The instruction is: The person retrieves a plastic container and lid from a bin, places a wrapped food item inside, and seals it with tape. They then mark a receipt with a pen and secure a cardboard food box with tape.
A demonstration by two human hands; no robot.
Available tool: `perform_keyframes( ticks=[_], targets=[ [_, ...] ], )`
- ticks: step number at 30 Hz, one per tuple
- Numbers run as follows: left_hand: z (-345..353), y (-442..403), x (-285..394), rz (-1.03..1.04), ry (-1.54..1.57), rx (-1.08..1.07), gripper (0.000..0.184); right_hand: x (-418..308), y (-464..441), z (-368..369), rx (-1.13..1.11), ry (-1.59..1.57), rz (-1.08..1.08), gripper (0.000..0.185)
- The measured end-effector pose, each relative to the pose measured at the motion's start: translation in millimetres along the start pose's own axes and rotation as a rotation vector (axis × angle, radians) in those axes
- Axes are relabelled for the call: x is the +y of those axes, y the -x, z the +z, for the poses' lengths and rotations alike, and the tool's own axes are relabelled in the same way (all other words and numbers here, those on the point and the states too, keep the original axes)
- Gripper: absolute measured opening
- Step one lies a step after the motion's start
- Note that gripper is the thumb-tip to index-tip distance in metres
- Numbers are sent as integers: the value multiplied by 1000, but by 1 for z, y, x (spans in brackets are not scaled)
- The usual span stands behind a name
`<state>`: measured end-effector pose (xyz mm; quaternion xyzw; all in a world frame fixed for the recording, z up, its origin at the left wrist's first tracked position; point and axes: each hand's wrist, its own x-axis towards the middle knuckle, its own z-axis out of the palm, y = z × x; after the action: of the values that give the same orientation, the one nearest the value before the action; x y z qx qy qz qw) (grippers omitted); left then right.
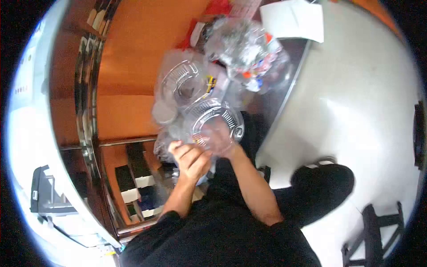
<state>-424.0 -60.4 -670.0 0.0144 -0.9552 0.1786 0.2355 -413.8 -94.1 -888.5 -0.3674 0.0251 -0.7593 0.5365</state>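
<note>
while both bare forearms reach forward from a person in black clothing, a clear, round plastic container (213, 109) with ridged sides sits right at the hands. the left hand (191, 158) is at its near left side, palm side partly turned up and fingers bent; whether they pinch the rim, i cannot tell. the right hand (219, 138) shows blurred through the see-through plastic, at the container's near part, and its exact grip cannot be made out.

just beyond the hands and to the left lies a second clear container (181, 82), also round and ridged, with a small yellow-and-black patch (210, 85) beside it. farther ahead is a crumpled heap of clear plastic (238, 42), dotted with orange, red and blue pieces, and past it, to the right, a white sheet (296, 21). red material (191, 35) shows at the heap's left.

left of the hands stretches a smooth orange surface (126, 71), edged by shiny metal rails (91, 93). below and left of the left hand, dark and white boxes (140, 182) stand in a shelf-like space. right of the hands spreads a pale, glossy floor (351, 102), with a black frame (376, 231) lower right.
</note>
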Motion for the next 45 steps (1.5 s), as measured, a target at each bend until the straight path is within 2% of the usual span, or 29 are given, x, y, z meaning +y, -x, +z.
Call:
perform_keyframes(
  ticks=[1,2,3,4,5,6,9,10,11,12,13,15,17,19,21,23,24,25,27,29,30,32,33,35,36,37,38,43,45],
  targets=[
    [-1,-11,7,-15,76,-49,28,-84,5,-10,115,-621,62,93],
    [-2,-19,17,-7,159,-95,27,-170,9,-20,259,-1071,71,103],
    [-1,-28,25,0,236,-137,27,-212,20,-24,294,-979,-29,104],
    [-6,-41,31,-29,250,-106,27,-253,26,-20,309,-820,-87,94],
    [-15,-55,36,-31,400,-151,23,-280,36,-17,420,-605,-30,85],
    [-25,-66,43,-42,539,-188,19,-308,42,-15,507,-388,39,77],
    [-67,-96,55,-60,785,-63,17,-398,33,23,1150,-43,523,57],
    [-90,-105,60,-92,842,-135,16,-411,39,29,1076,52,452,60],
    [-112,-116,61,-110,854,-115,16,-444,24,57,1160,211,598,63],
    [-139,-129,58,-110,843,-108,21,-470,11,81,1122,320,607,64],
    [-172,-142,52,-183,781,-70,21,-480,14,94,1172,332,442,60],
    [-245,-150,49,-410,971,-60,22,-511,-19,181,1250,572,456,53],
    [-308,-160,38,-540,1023,-6,30,-539,-53,234,1094,678,523,49],
    [-371,-175,20,-958,992,6,42,-550,-97,300,903,778,575,38],
    [-404,-166,11,-1220,919,131,73,-552,-143,342,513,792,775,29],
    [-439,-157,-2,-1433,1177,303,82,-529,-164,361,121,974,718,25],
    [-451,-147,-2,-1471,1232,363,84,-520,-193,396,30,975,856,26],
    [-467,-143,-6,-1502,1197,454,70,-510,-221,435,-59,966,1007,27],
    [-483,-112,4,-1629,1073,308,47,-480,-238,467,-222,886,1101,36],
    [-507,-98,3,-1829,1030,519,31,-453,-257,503,-502,1024,891,42],
    [-516,-87,5,-1910,977,617,30,-444,-267,515,-510,1038,909,42],
    [-531,-67,11,-2057,879,774,29,-431,-278,530,-874,1357,572,44],
    [-537,-58,14,-2121,836,830,29,-427,-273,522,-880,1354,592,44],
    [-537,-36,20,-2107,858,881,30,-423,-261,491,-582,990,1070,37],
    [-537,-32,21,-2114,833,813,31,-423,-260,482,-384,850,1189,30],
    [-538,-32,22,-2120,806,744,32,-426,-261,476,-387,846,1207,30],
    [-538,-41,17,-2194,842,804,37,-427,-264,470,-351,843,1212,28],
    [-512,-75,-9,-2221,736,863,49,-434,-287,444,-237,841,1196,29],
    [-502,-92,-18,-2126,604,834,49,-443,-295,428,-264,845,1192,31]
  ],
)
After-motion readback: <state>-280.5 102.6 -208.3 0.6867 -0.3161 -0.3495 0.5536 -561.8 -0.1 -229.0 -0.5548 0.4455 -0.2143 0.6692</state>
